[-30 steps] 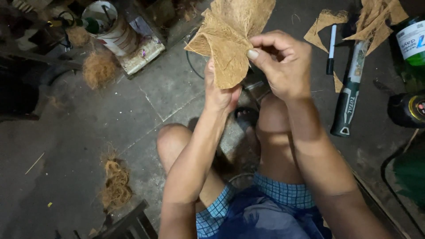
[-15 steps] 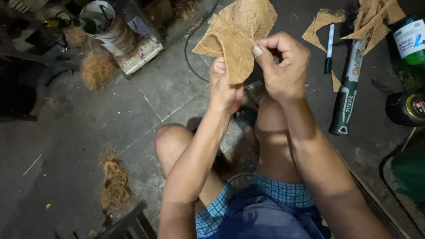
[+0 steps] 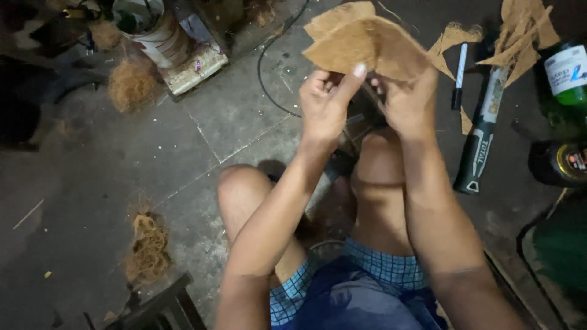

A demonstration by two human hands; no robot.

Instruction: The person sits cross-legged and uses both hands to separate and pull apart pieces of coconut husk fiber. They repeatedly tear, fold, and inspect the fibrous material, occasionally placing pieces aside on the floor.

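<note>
So the floor around here is rough grey concrete [image 3: 92, 183] and pretty cluttered. Far left up top there's a white plastic bucket [image 3: 156, 36] sitting on a pale flat block [image 3: 195, 70], with one fuzzy clump of brown coconut fibre [image 3: 130, 84] just beside it. A second fibre clump [image 3: 147, 247] lies lower down near the person's bare knee. A thin black cable [image 3: 264, 79] loops across the floor behind the hands.

Middle of the shot: the left hand [image 3: 324, 107] is curled shut, thumb and fingers pinching the lower edge of a tan, papery sheet of coconut husk fibre [image 3: 367, 43], held up in the air above the knees. The right hand [image 3: 408, 104] is closed on the same sheet right next to it, nearly touching the left.

Right side: one black-and-white marker pen [image 3: 458, 79], one black-handled hand tool [image 3: 480, 146], a pile of husk scraps [image 3: 523, 30], and two green glass bottles, one upright [image 3: 565, 73], one lying down [image 3: 559, 164].
</note>
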